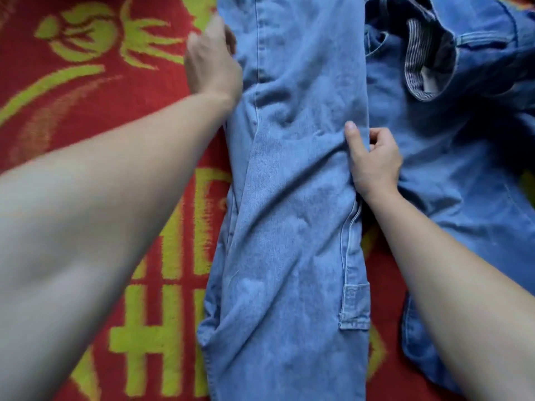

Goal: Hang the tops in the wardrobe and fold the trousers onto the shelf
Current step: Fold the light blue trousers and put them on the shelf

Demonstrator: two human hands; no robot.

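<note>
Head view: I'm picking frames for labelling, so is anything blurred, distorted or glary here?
In the head view the left hand is smeared by motion blur, while the right hand and the jeans it pinches look sharp; in the same head view the wide lens swells the left forearm near the corner; light is soft and even, no glare, only faint shadows.

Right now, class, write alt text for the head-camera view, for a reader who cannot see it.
A pair of light blue jeans lies lengthwise on a red and yellow-green blanket; the right hand pinches its right edge, the left hand touches its left edge. A second denim garment lies crumpled to the right.
</note>
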